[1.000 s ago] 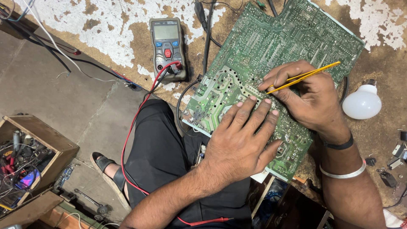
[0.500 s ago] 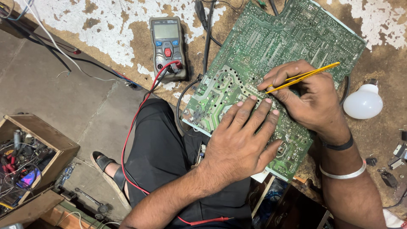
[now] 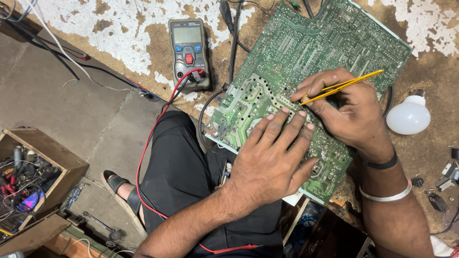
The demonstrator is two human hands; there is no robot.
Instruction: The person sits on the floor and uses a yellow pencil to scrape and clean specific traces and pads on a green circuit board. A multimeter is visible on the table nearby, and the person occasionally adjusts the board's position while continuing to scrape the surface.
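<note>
A large green circuit board [image 3: 330, 43] lies solder side up, tilted across my lap and the floor. My left hand [image 3: 272, 157] rests flat on its near part, fingers spread and pressing it down. My right hand [image 3: 344, 107] grips thin yellow tweezers [image 3: 356, 81], whose tips are hidden among my fingers over the middle of the board. A grey digital multimeter [image 3: 189, 50] lies on the floor to the left of the board, with a red lead [image 3: 143, 157] and a black lead plugged in.
A white light bulb [image 3: 408, 117] lies right of the board. At the left edge, a wooden box [image 3: 55, 155] holds tools and wires. Cables [image 3: 57, 52] cross the flaking floor at top left. My black-trousered leg and sandalled foot [image 3: 119, 188] stretch out below. Small parts [image 3: 437, 200] lie at the right.
</note>
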